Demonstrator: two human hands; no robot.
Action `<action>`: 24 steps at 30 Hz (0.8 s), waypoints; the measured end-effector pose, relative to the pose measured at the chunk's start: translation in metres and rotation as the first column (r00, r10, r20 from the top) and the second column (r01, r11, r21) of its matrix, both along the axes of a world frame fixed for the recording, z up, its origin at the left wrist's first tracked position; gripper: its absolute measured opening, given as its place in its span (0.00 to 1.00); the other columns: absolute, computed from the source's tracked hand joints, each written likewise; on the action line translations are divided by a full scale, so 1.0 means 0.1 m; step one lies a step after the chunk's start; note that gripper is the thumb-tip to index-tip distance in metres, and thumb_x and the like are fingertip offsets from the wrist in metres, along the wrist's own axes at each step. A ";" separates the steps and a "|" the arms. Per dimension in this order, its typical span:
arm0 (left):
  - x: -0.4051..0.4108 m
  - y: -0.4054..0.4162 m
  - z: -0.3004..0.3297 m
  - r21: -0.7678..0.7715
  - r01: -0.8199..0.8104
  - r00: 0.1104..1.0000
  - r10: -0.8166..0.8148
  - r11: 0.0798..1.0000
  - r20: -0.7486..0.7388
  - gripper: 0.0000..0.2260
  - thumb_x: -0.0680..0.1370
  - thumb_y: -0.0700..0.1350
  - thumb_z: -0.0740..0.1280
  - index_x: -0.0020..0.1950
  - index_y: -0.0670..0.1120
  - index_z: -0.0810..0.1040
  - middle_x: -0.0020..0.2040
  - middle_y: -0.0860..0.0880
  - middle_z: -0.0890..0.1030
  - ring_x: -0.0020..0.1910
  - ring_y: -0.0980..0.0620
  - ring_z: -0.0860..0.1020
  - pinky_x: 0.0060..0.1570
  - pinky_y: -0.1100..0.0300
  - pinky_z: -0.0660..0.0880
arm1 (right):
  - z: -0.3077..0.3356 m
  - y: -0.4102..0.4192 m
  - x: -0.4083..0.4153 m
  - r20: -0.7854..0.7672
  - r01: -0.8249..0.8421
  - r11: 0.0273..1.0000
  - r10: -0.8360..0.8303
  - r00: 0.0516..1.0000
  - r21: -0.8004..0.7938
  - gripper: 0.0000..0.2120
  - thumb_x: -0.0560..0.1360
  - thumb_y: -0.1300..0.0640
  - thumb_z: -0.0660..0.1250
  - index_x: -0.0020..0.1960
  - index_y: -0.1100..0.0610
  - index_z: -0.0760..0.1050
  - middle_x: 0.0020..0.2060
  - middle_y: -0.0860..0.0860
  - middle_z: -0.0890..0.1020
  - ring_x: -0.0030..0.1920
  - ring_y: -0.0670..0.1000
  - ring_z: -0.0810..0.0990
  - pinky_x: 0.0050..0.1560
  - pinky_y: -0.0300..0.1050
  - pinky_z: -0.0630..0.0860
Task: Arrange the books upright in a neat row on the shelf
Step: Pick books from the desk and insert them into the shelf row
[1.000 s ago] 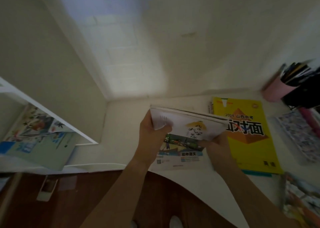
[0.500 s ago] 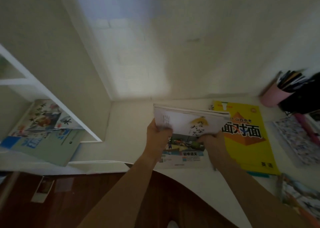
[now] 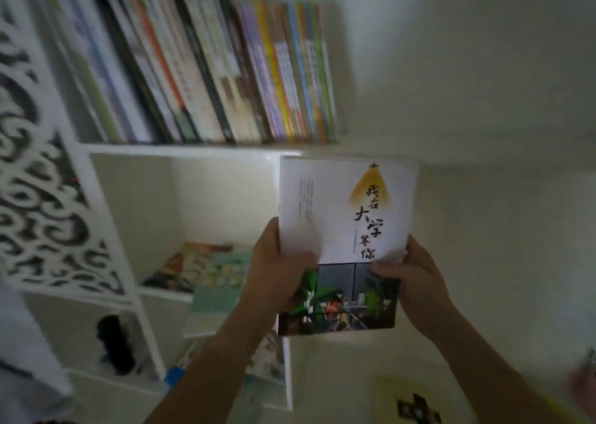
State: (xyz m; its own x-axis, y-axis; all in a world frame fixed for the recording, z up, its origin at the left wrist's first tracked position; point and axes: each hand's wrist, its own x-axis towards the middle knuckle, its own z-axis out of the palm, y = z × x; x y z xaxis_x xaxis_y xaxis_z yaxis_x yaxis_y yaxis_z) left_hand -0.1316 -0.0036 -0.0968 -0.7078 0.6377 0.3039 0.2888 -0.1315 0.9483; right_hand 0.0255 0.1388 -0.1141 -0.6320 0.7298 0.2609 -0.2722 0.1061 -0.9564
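Glossy paper book point(image 3: 345, 217), glossy white-painted shelf point(image 3: 180, 150), matt wall point(image 3: 483, 101)

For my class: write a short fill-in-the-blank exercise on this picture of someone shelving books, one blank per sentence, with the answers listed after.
1. The white book is held by ____ hands.
2. The left hand grips the book's ____ edge.
3. The row of books on the top shelf leans to the ____.
4. In the compartment under that shelf, books lie ____.

Answers: two; left; left; flat
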 end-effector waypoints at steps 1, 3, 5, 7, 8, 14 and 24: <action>-0.08 -0.20 0.14 0.025 -0.002 0.997 0.004 1.000 -0.081 0.17 0.73 0.36 0.74 0.59 0.49 0.77 0.46 0.50 0.82 0.37 0.55 0.80 0.32 0.64 0.76 | 0.16 -0.08 -0.12 -0.038 -0.038 0.999 0.037 0.999 -0.018 0.26 0.73 0.77 0.65 0.58 0.50 0.81 0.40 0.53 0.85 0.39 0.67 0.79 0.41 0.60 0.81; -0.23 -0.54 0.29 0.072 0.004 0.974 0.012 0.997 -0.227 0.12 0.79 0.43 0.73 0.61 0.53 0.77 0.49 0.56 0.84 0.46 0.58 0.82 0.42 0.62 0.80 | 0.45 -0.24 -0.37 -0.113 -0.127 0.989 0.119 0.987 -0.072 0.23 0.72 0.77 0.65 0.58 0.55 0.80 0.42 0.53 0.86 0.41 0.58 0.84 0.38 0.49 0.81; -0.40 -0.81 0.40 0.111 -0.016 0.950 0.049 0.994 -0.307 0.10 0.81 0.49 0.70 0.62 0.54 0.77 0.52 0.56 0.84 0.53 0.57 0.83 0.52 0.55 0.81 | 0.69 -0.40 -0.62 -0.169 -0.218 0.971 0.200 0.965 -0.095 0.24 0.69 0.74 0.66 0.60 0.56 0.79 0.50 0.53 0.87 0.50 0.55 0.86 0.46 0.50 0.84; -0.55 -1.03 0.53 0.149 -0.063 0.931 0.112 0.987 -0.348 0.12 0.81 0.53 0.70 0.64 0.55 0.76 0.52 0.55 0.85 0.54 0.55 0.83 0.55 0.48 0.81 | 0.90 -0.56 -0.89 -0.192 -0.266 0.961 0.248 0.950 -0.073 0.28 0.66 0.72 0.68 0.65 0.57 0.78 0.57 0.57 0.85 0.58 0.60 0.84 0.58 0.60 0.81; -0.62 -1.13 0.60 0.166 -0.076 0.924 0.133 0.983 -0.359 0.13 0.81 0.54 0.69 0.65 0.56 0.76 0.53 0.55 0.85 0.54 0.55 0.83 0.55 0.48 0.81 | 0.99 -0.62 -1.04 -0.194 -0.273 0.960 0.258 0.946 -0.054 0.29 0.66 0.72 0.68 0.67 0.58 0.77 0.59 0.59 0.84 0.59 0.62 0.83 0.61 0.63 0.78; -1.12 -1.59 0.87 0.220 -0.228 0.817 0.309 0.949 -0.486 0.14 0.80 0.61 0.66 0.64 0.59 0.72 0.43 0.53 0.85 0.41 0.55 0.85 0.40 0.48 0.83 | 1.42 -0.93 -1.84 -0.217 -0.363 0.932 0.356 0.909 0.007 0.32 0.65 0.71 0.71 0.68 0.58 0.77 0.60 0.58 0.84 0.60 0.62 0.83 0.60 0.61 0.78; -1.82 -1.74 1.05 0.470 -0.684 0.314 0.807 0.557 -0.500 0.12 0.76 0.49 0.70 0.49 0.47 0.68 0.27 0.52 0.68 0.19 0.53 0.70 0.16 0.56 0.69 | 2.01 -1.28 -2.83 -0.079 0.139 0.369 -0.173 0.982 0.919 0.30 0.77 0.51 0.73 0.76 0.48 0.66 0.72 0.43 0.72 0.72 0.45 0.69 0.72 0.45 0.66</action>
State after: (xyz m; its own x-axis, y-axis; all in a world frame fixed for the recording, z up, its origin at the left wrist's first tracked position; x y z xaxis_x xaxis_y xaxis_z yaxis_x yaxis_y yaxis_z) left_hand -0.3135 -0.1779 0.0082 -0.4587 -0.1569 0.8746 0.8047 0.3441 0.4838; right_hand -0.2577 0.0112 0.0867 -0.5525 0.1403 0.8216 -0.1282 0.9597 -0.2501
